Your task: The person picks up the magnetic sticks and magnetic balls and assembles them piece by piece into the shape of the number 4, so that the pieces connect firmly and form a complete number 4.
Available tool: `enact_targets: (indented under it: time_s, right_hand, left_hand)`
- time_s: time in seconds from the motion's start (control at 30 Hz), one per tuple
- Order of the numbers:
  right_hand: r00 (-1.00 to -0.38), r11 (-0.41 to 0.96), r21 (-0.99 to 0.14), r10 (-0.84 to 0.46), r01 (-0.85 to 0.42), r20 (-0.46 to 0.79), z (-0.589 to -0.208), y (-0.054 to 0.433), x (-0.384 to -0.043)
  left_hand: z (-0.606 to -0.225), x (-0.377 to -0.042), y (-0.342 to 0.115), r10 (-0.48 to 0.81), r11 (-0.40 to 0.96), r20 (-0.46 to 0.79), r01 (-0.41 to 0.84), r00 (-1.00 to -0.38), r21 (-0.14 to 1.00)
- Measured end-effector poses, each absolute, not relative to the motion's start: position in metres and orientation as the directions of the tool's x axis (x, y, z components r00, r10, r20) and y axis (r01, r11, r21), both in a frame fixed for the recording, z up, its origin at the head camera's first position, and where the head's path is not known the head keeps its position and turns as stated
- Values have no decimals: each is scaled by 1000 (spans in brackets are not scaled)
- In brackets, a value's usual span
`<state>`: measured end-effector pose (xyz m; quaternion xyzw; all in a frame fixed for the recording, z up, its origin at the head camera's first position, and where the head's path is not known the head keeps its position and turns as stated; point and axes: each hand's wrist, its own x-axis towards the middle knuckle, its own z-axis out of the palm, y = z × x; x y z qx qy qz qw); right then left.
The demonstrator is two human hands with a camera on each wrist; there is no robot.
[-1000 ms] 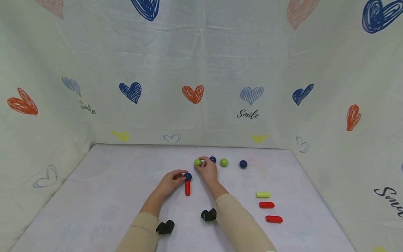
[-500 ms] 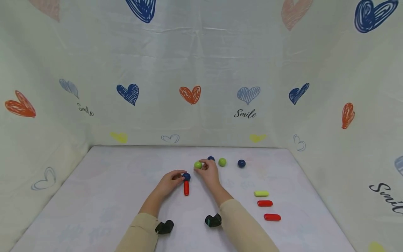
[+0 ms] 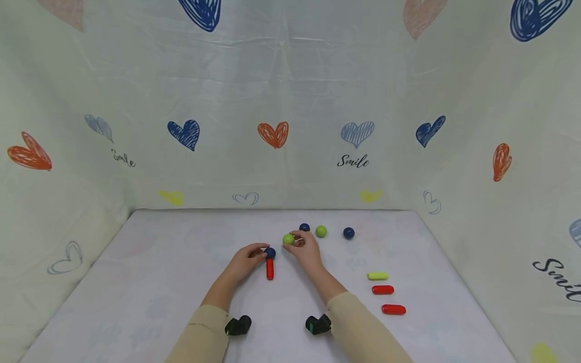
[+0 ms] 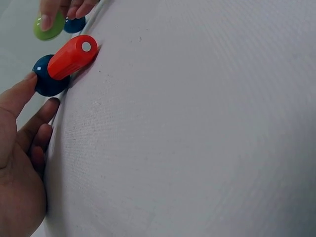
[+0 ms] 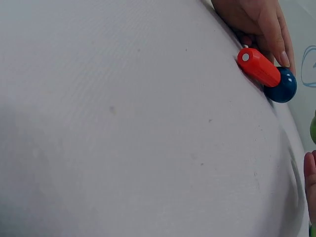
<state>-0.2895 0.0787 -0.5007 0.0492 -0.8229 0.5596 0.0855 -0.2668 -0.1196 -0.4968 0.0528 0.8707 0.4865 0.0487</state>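
Note:
My left hand [image 3: 245, 263] pinches a dark blue ball [image 3: 270, 253] between thumb and fingers. A red rod [image 3: 270, 269] meets the ball and points back toward me; its pale round end spot [image 4: 86, 47] shows in the left wrist view. To the right, my right hand [image 3: 308, 252] holds a lime green ball [image 3: 288, 239] between its fingertips, apart from the blue one. In the right wrist view only the edge of the green ball [image 5: 313, 131] and part of the right fingers [image 5: 310, 180] show.
Behind the right hand lie a blue ball [image 3: 304, 228], a green ball [image 3: 321, 231] and another blue ball [image 3: 348, 233]. Farther right and nearer lie a yellow-green rod [image 3: 378, 276] and two red rods [image 3: 383, 290]. A patterned cloth [image 3: 317, 91] hangs behind the white table [image 3: 136, 282].
My right hand has drawn the green ball slightly toward me and to the right. My left hand keeps the blue ball and red rod nearly still. The head view has shifted slightly.

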Motion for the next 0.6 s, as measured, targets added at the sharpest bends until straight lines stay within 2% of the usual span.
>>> enact_targets:
  time_s: [0.37, 0.6]
  right_hand:
    - [-992, 349, -929, -9, -122, 127, -496, 86, -273]
    - [-994, 330, -938, -30, -108, 103, -496, 90, -262]
  left_hand:
    - [-500, -271, -121, 187, 498, -13, 83, -982, 863]
    - [-497, -270, -121, 210, 539, -11, 106, -978, 836]
